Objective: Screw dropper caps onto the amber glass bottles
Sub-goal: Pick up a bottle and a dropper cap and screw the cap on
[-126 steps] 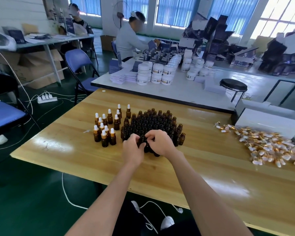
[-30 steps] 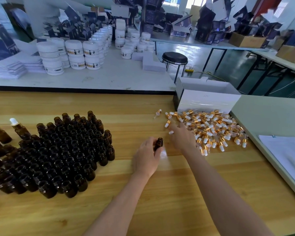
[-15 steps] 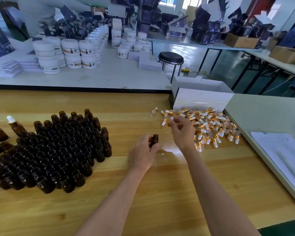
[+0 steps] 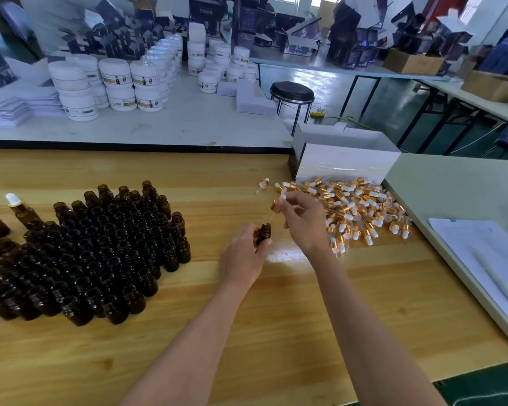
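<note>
Currently, the left hand (image 4: 242,257) grips one uncapped bottle (image 4: 264,233) upright, fingers curled round its body. The right hand (image 4: 304,219) pinches a dropper cap (image 4: 274,207) at its gold collar, with the tube tip at the bottle mouth. Loose caps (image 4: 358,209) lie piled on the table (image 4: 305,317) to the right; open bottles (image 4: 100,247) stand grouped to the left.

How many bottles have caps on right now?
1: a capped bottle at the far left of the wooden table, beside the open bottles. More may be out of frame further left.
</note>
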